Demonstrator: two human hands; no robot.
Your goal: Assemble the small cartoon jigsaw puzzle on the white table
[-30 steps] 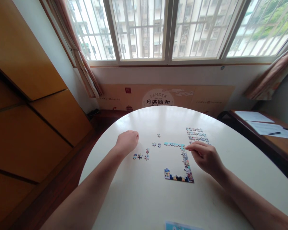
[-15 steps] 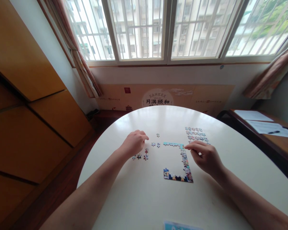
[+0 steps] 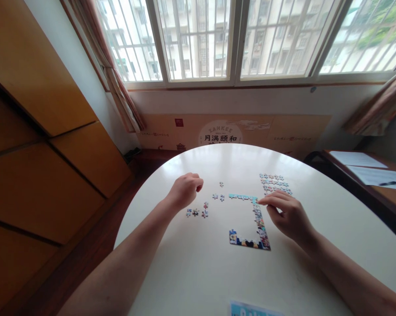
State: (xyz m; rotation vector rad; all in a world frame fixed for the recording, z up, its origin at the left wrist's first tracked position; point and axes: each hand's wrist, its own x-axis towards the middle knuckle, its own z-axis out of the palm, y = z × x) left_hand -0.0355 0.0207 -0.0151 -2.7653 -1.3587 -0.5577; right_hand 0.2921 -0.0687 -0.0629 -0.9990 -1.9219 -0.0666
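A partly joined jigsaw puzzle (image 3: pixel 247 242) lies on the white table (image 3: pixel 191 272), its pieces forming a top strip, a right side and a bottom strip. At its upper right corner, the pinched fingertips of my right hand (image 3: pixel 283 213) are on a teal corner piece (image 3: pixel 255 200). My left hand (image 3: pixel 184 191) is closed with its fingers curled, above the table at the left; whatever is in it is hidden. Just below it lie several loose pieces (image 3: pixel 195 212). Two more pieces (image 3: pixel 218 197) and a single one (image 3: pixel 221 184) lie between my hands.
Rows of loose puzzle pieces (image 3: pixel 274 182) lie beyond my right hand. A blue printed card or box (image 3: pixel 250 310) shows at the near table edge. Papers (image 3: pixel 358 159) and a pen (image 3: pixel 387 183) rest on a wooden desk at the right. Windows and a printed board stand behind.
The view has shifted slightly, so everything sits a little further right. My left hand has drawn back leftward from the loose pieces, its fingers more curled. My right hand stays at the puzzle's corner.
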